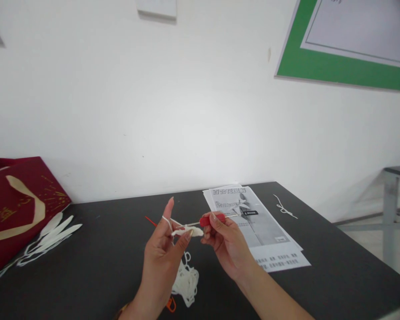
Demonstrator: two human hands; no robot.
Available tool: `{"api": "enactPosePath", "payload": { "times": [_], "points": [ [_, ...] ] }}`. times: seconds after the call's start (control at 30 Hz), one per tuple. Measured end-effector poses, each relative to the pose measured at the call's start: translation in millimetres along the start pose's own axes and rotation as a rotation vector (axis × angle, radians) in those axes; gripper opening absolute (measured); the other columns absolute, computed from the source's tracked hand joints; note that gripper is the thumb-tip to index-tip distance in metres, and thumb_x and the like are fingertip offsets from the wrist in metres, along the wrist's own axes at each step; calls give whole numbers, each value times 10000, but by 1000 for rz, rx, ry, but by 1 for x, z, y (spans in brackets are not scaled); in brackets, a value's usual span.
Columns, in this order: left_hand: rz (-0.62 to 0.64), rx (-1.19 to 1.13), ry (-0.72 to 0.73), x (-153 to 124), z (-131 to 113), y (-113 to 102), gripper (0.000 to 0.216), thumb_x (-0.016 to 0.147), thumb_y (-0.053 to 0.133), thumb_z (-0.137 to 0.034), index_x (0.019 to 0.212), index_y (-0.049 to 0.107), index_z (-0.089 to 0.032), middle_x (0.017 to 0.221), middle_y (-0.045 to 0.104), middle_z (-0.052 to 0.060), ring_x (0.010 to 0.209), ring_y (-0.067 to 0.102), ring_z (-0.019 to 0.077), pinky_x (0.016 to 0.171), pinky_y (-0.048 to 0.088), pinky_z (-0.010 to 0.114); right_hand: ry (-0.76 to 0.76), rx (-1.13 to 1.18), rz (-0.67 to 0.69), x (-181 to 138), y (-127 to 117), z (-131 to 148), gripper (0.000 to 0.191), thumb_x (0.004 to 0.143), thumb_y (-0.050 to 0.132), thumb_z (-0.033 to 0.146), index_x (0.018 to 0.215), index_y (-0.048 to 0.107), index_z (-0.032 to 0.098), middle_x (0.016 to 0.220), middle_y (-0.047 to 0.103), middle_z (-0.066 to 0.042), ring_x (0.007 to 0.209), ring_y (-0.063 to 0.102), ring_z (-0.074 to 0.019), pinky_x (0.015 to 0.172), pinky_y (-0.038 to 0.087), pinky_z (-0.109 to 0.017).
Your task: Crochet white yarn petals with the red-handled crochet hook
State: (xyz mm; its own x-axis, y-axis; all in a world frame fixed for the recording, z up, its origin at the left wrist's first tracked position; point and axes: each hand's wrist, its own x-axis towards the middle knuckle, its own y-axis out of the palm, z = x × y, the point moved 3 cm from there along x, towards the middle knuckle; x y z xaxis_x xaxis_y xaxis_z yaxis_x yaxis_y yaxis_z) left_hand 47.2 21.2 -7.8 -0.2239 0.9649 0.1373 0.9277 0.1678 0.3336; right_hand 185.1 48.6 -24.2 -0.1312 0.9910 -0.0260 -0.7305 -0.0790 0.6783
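Note:
In my left hand (165, 251) a small white crochet piece (195, 231) is pinched between thumb and fingers. White yarn loops round the raised index finger of that hand. My right hand (228, 244) grips a crochet hook by its red handle (216, 219), and the metal shaft (191, 225) points left to the crochet piece. Whether the hook's tip sits inside a stitch is too small to tell. Below the hands, a loose heap of white yarn (187, 284) lies on the black table (110, 262), partly hidden by my left hand.
Printed sheets (263, 222) lie beyond my right hand. A dark red bag (13, 209) stands at the left, with several white crocheted petals (55, 233) beside it. An orange stitch marker (171, 305) is near the yarn heap. A short knotted yarn piece (284, 208) lies at the right.

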Motion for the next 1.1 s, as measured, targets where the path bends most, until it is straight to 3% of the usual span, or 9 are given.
{"api": "enactPosePath", "payload": {
  "times": [0.13,0.23,0.4,0.5,0.6,0.67,0.8,0.93,1.1],
  "points": [
    [-13,131,113,3,-1,-3,351,675,795,-225,1017,717,-229,698,608,-27,753,574,163,874,425,298,-55,-67,4,-1,1,2,237,731,781,344,804,702,133,599,653,8,500,589,-80,529,557,-196],
    [-45,190,109,2,-1,-3,306,654,806,-219,952,734,-209,693,635,-17,734,594,175,857,432,312,-159,-203,-9,-4,3,6,216,752,759,348,820,700,152,629,684,-5,526,618,-99,552,554,-213],
    [-61,37,-60,1,3,-1,667,670,800,-212,1292,562,-207,691,668,-39,699,616,141,766,455,270,-523,-682,12,-17,5,13,74,835,663,241,843,730,211,725,713,-38,644,658,-163,634,561,-295],
    [-3,-164,-233,4,7,0,876,677,793,-178,1438,359,-186,639,663,-51,610,601,112,675,455,235,-878,-1036,268,-30,9,12,344,819,618,94,1097,703,277,939,733,-86,813,664,-221,719,553,-360],
    [70,-320,-371,9,10,-1,889,666,783,-123,1437,339,-119,682,683,-11,620,605,112,673,456,235,-993,-1101,413,-35,10,10,504,808,594,37,1232,625,308,1056,715,-103,909,653,-243,757,555,-389],
    [93,-352,-403,11,8,-1,861,660,784,-99,1416,373,-98,703,676,-4,650,605,113,696,455,235,-892,-960,323,-30,8,12,416,818,607,45,1128,690,310,994,723,-80,865,663,-215,729,565,-351],
    [79,-304,-318,9,-2,-2,795,676,792,-113,1390,446,-157,613,581,-70,601,543,71,689,429,199,-434,-379,86,-13,5,9,64,802,704,206,843,747,231,763,702,-21,650,651,-140,584,585,-255],
    [86,-225,-241,3,-8,-1,699,737,763,-156,1371,488,-259,582,480,-95,566,457,46,622,381,165,-91,31,26,-5,4,-1,164,714,799,281,817,726,175,723,708,-8,584,603,-94,514,586,-193],
    [123,-201,-256,0,-11,1,742,746,758,-163,1403,440,-300,611,531,-76,597,485,58,638,393,173,76,221,-9,-3,1,-3,231,664,843,278,818,724,154,730,717,-3,560,583,-67,508,590,-162]
  ]
}}
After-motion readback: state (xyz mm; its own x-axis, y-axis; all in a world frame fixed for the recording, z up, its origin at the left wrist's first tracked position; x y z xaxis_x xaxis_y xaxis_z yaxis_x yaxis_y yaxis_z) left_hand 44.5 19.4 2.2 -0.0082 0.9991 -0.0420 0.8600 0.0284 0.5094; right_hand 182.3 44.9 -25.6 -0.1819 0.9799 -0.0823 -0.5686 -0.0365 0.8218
